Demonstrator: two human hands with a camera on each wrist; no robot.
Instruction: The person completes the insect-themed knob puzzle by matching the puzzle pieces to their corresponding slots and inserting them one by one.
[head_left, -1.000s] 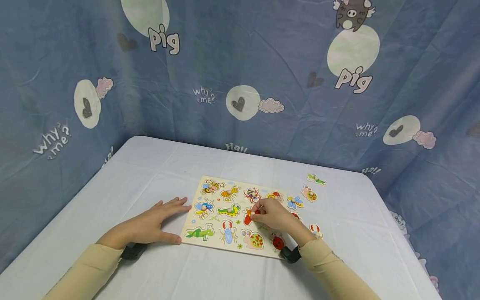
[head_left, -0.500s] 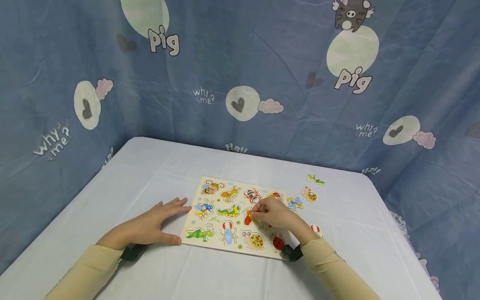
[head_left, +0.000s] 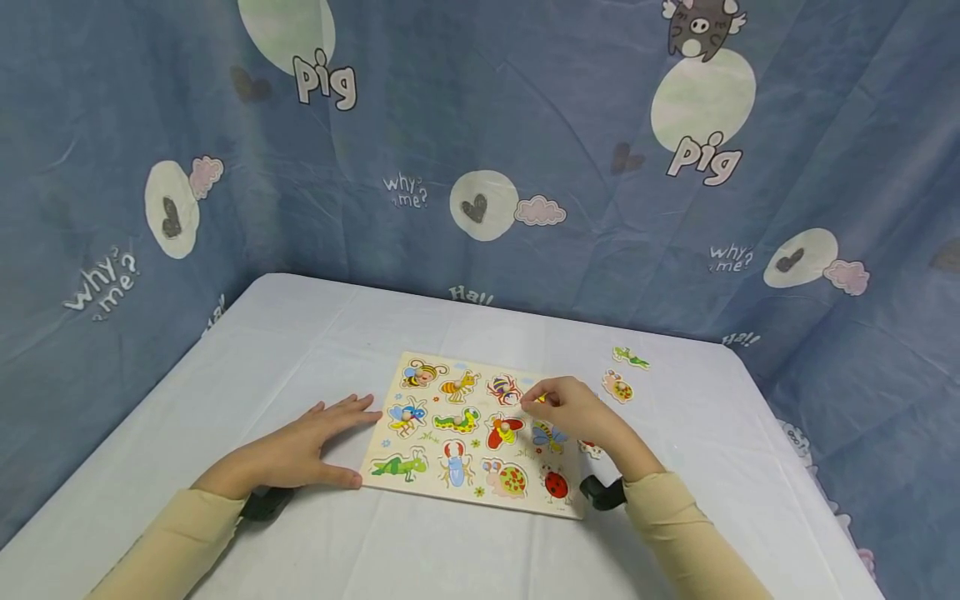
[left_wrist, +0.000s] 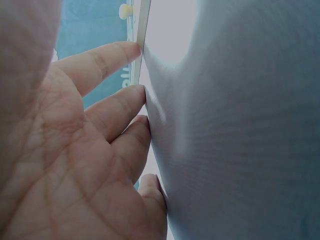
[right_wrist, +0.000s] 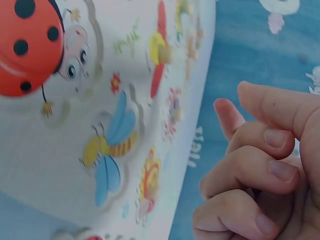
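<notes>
A wooden peg puzzle board (head_left: 435,483) with insect pictures lies on the table. My left hand (head_left: 307,442) rests at its left side, fingers spread, fingertips and thumb at the board's edge. Above the board's right part is my right hand (head_left: 581,417), thumb and index finger forward; the right wrist view shows its other fingers (right_wrist: 245,172) loosely curled and nothing held. A red-winged insect piece (head_left: 504,432) with a peg sits in the board just left of that hand. The dragonfly (head_left: 549,436) and ladybug (head_left: 556,485) places show no pegs.
Beyond the board's right side lie a loose grasshopper piece (head_left: 631,357) and a snail piece (head_left: 618,387). A ladybug piece (head_left: 590,449) is partly hidden by the right arm. Blue printed cloth (head_left: 480,100) hangs around the white table (head_left: 315,333).
My right hand has let go of the red-winged insect piece and moved up and to the right. That piece now lies uncovered in the board. The left hand stays put.
</notes>
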